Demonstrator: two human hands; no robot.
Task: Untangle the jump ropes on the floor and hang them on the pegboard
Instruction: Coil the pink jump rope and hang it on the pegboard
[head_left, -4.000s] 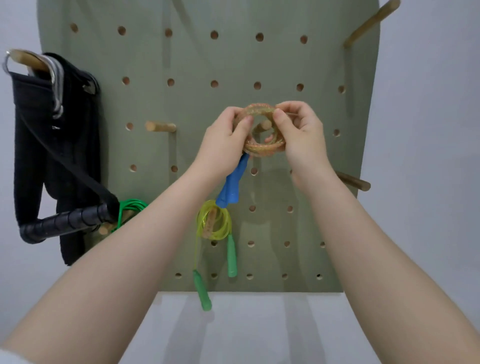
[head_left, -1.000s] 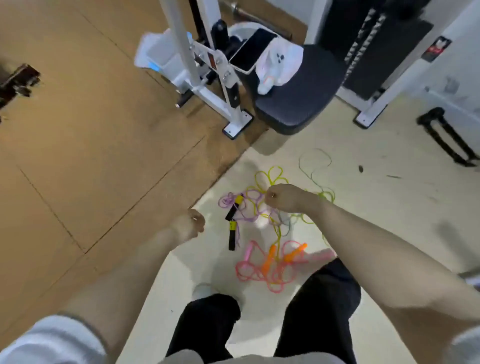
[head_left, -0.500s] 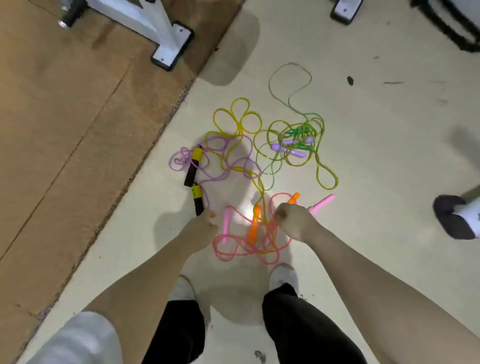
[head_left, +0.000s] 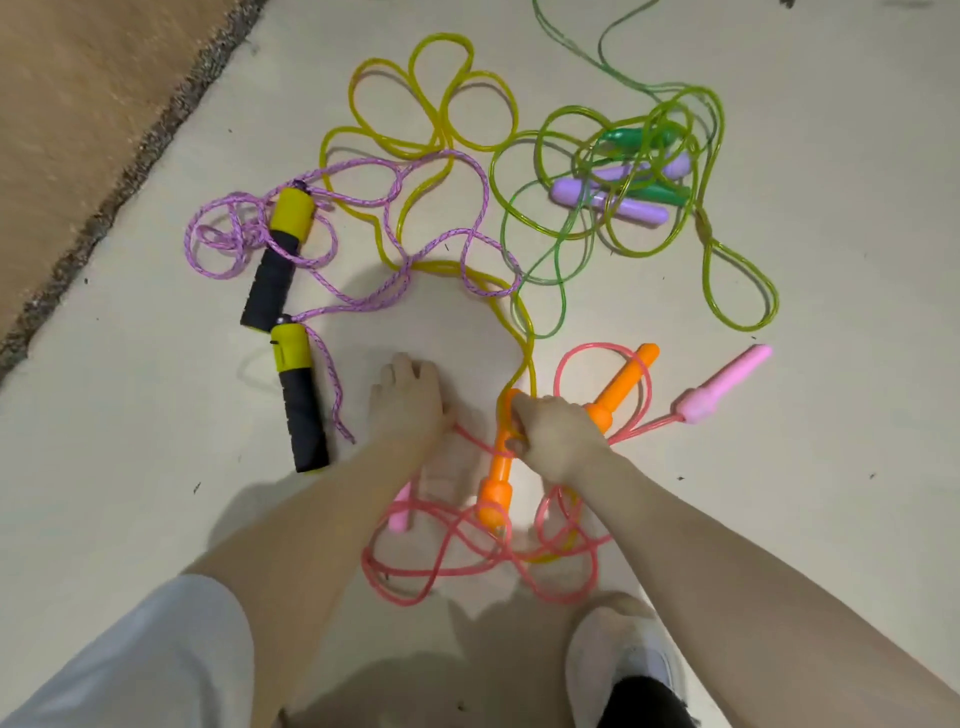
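Brown mat (head_left: 78, 104) at upper left; white shoe (head_left: 618, 660) on cream floor (head_left: 130, 467)

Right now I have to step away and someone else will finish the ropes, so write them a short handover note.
Right hand grips an orange handle in the pink rope tangle. Left hand rests open beside it.
On the floor: purple rope with black-and-yellow handles, yellow rope, green rope around lilac and green handles.
Done: none of these is separated.
Left: untangle all and hang them on the pegboard, out of view.

Right hand (head_left: 558, 439) grips orange handle (head_left: 500, 467) — ropes tangled.
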